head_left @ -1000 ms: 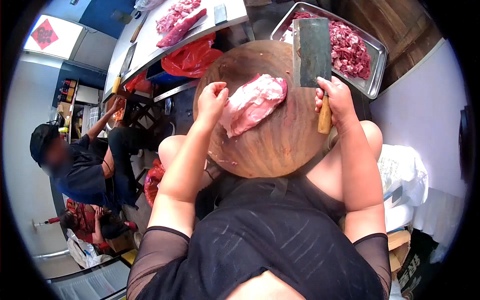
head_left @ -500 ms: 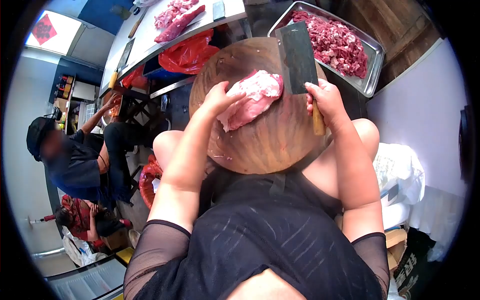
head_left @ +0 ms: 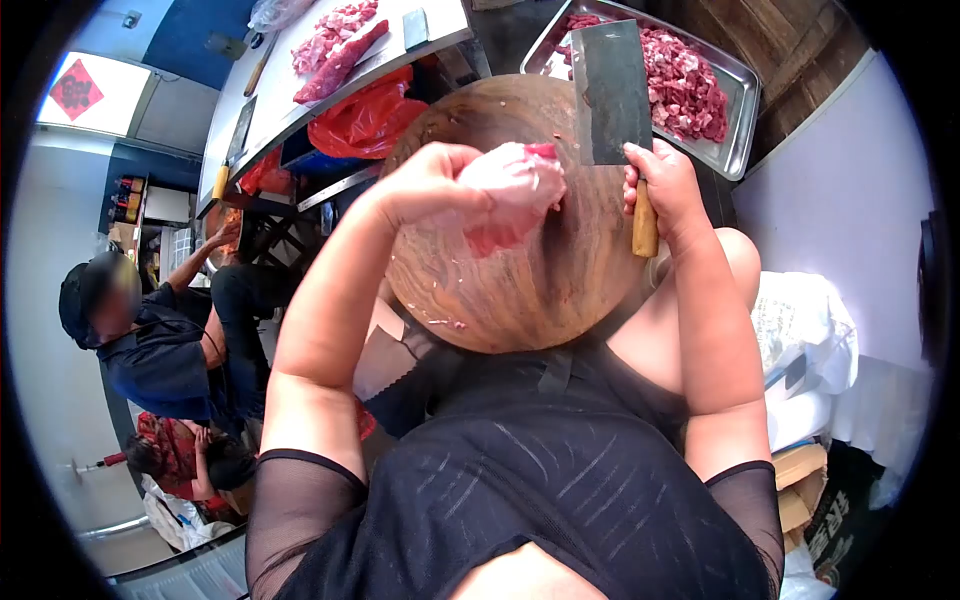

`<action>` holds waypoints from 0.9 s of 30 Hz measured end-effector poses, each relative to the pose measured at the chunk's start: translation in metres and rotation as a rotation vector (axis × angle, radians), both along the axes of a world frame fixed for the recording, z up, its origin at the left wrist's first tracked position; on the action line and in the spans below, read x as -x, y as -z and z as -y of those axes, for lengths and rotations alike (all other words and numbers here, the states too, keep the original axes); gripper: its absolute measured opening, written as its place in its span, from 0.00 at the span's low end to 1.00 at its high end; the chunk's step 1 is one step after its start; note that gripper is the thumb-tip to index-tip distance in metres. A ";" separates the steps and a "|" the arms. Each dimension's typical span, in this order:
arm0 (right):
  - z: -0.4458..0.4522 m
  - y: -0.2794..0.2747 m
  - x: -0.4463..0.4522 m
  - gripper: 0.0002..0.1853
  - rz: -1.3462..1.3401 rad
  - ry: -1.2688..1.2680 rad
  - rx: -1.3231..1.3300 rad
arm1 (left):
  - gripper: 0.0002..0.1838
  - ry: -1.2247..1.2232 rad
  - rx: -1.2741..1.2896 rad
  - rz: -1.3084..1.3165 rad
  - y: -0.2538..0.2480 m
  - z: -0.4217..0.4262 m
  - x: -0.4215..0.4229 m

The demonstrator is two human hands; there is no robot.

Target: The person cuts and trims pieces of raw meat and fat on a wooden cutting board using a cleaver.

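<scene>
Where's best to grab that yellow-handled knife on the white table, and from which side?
Probably by the yellow handle, coming from the left end of the table: the handle points out that way, while the blade runs back inward.

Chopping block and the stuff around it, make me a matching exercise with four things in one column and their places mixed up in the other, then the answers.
Things
1. Big cleaver
2. Pale-pink meat piece
3. Large heap of chopped meat
4. Red plastic bag

Places
A. In the metal tray
B. In the right hand
C. Below the edge of the white table
D. In the left hand

Right pairs: 1-B, 2-D, 3-A, 4-C
</scene>
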State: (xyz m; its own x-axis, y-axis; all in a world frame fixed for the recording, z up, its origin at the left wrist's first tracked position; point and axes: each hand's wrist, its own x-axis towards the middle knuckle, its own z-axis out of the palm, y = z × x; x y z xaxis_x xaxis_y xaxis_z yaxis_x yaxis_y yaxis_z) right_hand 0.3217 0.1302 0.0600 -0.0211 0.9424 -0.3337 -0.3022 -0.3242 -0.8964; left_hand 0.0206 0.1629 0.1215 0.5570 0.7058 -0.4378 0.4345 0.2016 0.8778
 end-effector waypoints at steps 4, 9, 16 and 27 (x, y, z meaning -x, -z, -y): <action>0.001 0.002 -0.004 0.08 -0.019 0.025 0.006 | 0.25 0.009 0.153 0.026 -0.026 -0.024 0.020; 0.003 0.003 -0.003 0.09 0.027 -0.036 -0.002 | 0.19 -0.059 -0.946 -0.994 0.020 -0.029 0.057; -0.001 0.018 0.007 0.09 0.146 -0.180 -0.043 | 0.15 -0.265 -0.881 -0.576 0.086 0.050 -0.019; 0.011 0.033 0.025 0.11 0.525 -0.562 -0.024 | 0.07 -0.248 -0.995 -0.592 0.095 0.068 -0.009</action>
State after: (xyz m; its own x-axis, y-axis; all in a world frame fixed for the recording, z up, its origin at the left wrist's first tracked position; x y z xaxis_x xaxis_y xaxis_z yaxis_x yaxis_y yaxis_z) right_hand 0.2964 0.1193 0.0274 -0.3435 0.8442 -0.4115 0.3689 -0.2817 -0.8857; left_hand 0.0301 0.0945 0.0267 0.2525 0.9420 0.2211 0.8711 -0.3208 0.3719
